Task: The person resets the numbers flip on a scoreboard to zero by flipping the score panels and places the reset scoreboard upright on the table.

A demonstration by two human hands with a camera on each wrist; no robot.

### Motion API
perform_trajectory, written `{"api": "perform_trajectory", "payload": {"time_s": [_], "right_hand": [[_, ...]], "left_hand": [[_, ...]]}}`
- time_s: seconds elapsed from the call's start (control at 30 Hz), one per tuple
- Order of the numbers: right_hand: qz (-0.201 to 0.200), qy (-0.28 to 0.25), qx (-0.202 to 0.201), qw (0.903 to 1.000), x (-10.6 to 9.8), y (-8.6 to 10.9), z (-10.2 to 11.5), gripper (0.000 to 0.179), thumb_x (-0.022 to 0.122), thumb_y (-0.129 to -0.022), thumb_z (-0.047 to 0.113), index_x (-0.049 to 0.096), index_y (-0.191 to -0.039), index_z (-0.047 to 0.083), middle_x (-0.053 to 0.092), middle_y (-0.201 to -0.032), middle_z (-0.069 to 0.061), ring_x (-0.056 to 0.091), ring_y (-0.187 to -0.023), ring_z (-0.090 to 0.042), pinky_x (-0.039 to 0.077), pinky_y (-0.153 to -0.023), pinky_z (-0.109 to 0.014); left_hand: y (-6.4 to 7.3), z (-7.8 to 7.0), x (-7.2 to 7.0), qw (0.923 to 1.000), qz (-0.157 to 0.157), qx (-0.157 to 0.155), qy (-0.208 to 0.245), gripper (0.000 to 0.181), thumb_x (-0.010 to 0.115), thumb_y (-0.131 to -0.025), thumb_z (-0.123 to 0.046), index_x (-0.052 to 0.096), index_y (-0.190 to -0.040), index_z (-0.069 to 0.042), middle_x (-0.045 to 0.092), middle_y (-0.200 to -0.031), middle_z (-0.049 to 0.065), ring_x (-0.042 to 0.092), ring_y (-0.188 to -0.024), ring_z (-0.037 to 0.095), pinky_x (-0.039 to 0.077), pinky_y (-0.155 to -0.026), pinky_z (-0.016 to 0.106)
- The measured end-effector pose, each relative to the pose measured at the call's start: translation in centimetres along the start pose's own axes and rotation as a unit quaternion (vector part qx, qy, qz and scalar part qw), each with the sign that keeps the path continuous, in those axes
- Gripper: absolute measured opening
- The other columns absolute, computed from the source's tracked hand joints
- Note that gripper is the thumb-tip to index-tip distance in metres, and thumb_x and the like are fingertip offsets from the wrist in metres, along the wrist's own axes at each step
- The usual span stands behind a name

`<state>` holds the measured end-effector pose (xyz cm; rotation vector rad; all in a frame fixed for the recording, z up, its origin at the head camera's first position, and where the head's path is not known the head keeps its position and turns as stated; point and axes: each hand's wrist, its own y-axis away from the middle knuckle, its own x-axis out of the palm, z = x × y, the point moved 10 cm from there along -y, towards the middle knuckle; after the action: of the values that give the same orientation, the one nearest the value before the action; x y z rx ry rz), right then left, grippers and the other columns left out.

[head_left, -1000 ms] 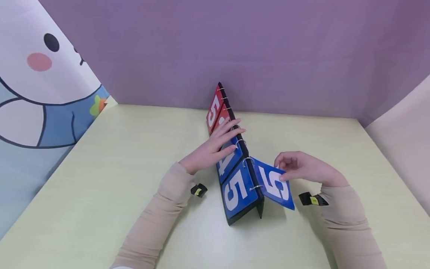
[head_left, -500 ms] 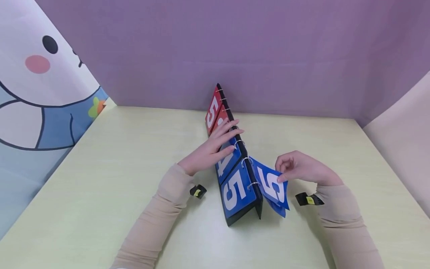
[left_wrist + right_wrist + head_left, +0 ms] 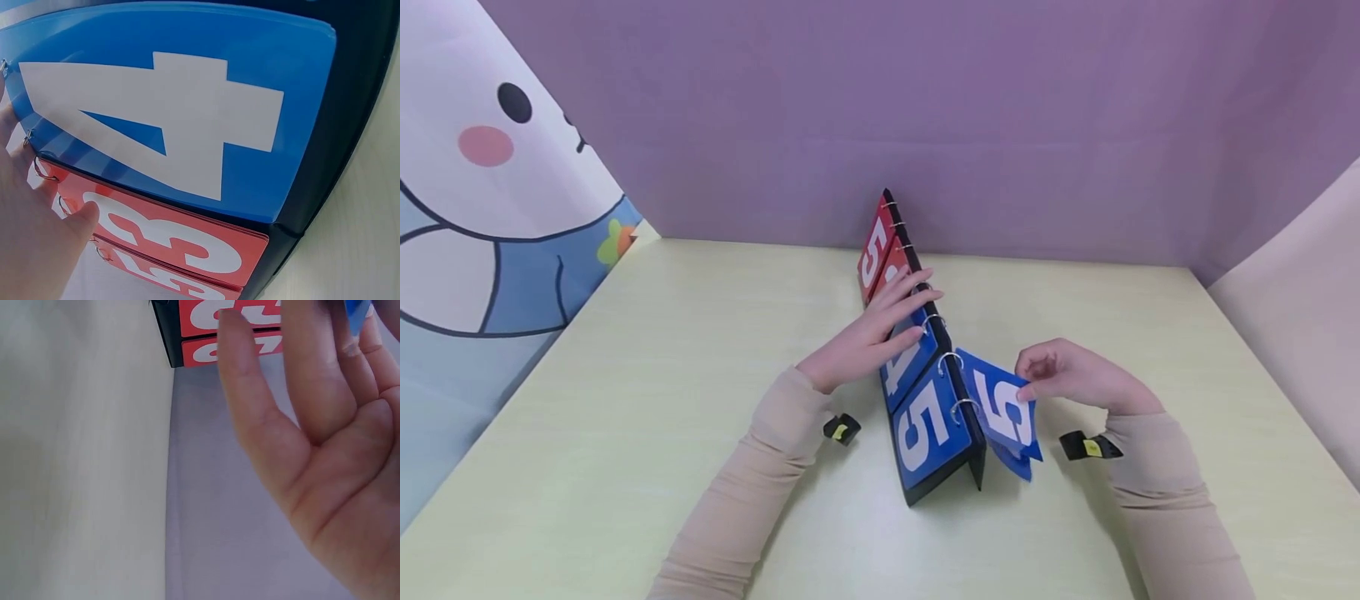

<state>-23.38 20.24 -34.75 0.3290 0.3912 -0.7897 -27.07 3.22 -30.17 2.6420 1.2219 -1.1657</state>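
Observation:
A tent-shaped flip scoreboard stands on the table, its ringed number cards hung from a black ridge. My left hand rests across the ridge near its middle, fingers fairly straight. In the left wrist view, a blue 4 card and a red 3 card lie beside that hand. On the other side, my right hand pinches the outer edge of a blue number card marked 5, lifted away from the board. More blue cards show beneath it. Another blue 5 card lies flat on the near left face.
Red number cards hang at the scoreboard's far end, close to the purple backdrop. The pale table spreads to both sides. A cartoon-printed cloth hangs at the left.
The pinched blue 5 card has dropped slightly toward the board, and lower blue cards have come into view beneath it. My right hand has shifted a little left; the left hand keeps its place.

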Motion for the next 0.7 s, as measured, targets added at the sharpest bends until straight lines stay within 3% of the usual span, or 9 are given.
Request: {"api": "perform_trajectory", "payload": {"time_s": [0.17,0.33,0.53,0.7], "right_hand": [[-0.012,0.002,0.024,0.9996,-0.4,0.2,-0.3,0.011,0.063,-0.090,0.008,0.062,-0.090,-0.003,0.069,-0.090,0.004,0.062,-0.083,-0.013,0.050,-0.078,-0.023],[-0.022,0.017,0.063,0.9976,-0.9,0.5,-0.5,0.016,0.062,-0.091,0.012,0.057,-0.092,-0.003,0.070,-0.089,-0.004,0.063,-0.081,-0.015,0.047,-0.077,-0.027],[-0.086,0.014,0.100,0.9911,-2.9,2.3,-0.3,0.024,0.063,-0.091,0.016,0.054,-0.108,0.001,0.068,-0.097,-0.007,0.064,-0.085,-0.017,0.053,-0.079,-0.027],[-0.148,0.015,0.077,0.9859,-4.7,4.4,1.1,0.038,0.063,-0.090,0.012,0.049,-0.125,0.011,0.068,-0.102,0.003,0.066,-0.087,-0.016,0.056,-0.076,-0.026]], "left_hand": [[-0.1,0.0,0.1,1.0000,0.001,0.001,0.002,0.050,0.049,-0.098,-0.022,0.036,-0.146,-0.018,0.011,-0.159,-0.002,-0.009,-0.147,0.012,0.011,-0.116,0.056],[-0.1,-0.1,0.0,1.0000,-0.001,0.005,0.002,0.050,0.049,-0.098,-0.022,0.036,-0.146,-0.019,0.011,-0.159,-0.002,-0.009,-0.147,0.013,0.011,-0.116,0.056],[-0.2,-0.1,0.1,1.0000,0.000,0.004,0.000,0.050,0.050,-0.098,-0.022,0.036,-0.146,-0.019,0.011,-0.159,-0.002,-0.009,-0.147,0.013,0.011,-0.115,0.057],[-0.2,0.0,0.0,1.0000,-0.001,0.008,0.001,0.050,0.049,-0.098,-0.022,0.036,-0.146,-0.017,0.011,-0.159,-0.002,-0.009,-0.147,0.013,0.011,-0.115,0.057]]}}
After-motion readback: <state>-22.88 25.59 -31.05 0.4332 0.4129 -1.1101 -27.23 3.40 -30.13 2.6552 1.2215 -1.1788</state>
